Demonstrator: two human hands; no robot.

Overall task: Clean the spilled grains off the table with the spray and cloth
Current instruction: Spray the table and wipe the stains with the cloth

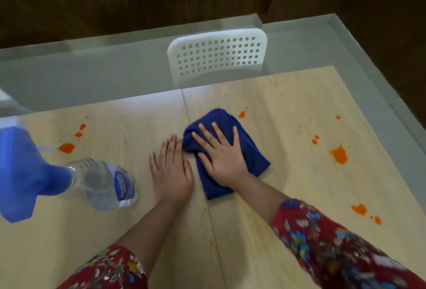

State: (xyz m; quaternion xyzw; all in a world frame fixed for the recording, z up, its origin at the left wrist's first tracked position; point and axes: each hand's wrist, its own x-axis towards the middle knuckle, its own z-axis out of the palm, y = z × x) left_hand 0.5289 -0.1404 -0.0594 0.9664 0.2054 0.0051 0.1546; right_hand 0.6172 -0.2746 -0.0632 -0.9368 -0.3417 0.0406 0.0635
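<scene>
A folded dark blue cloth lies near the middle of the light wooden table. My right hand presses flat on it with fingers spread. My left hand rests flat on the table just left of the cloth, its fingertips touching the cloth's edge. A clear spray bottle with a blue trigger head stands at the left. Orange spilled patches lie at the left, near the cloth's far corner, at the right and at the near right.
A white perforated chair back stands behind the table's far edge. Grey floor and dark wooden walls lie beyond. A seam runs down the table between my hands.
</scene>
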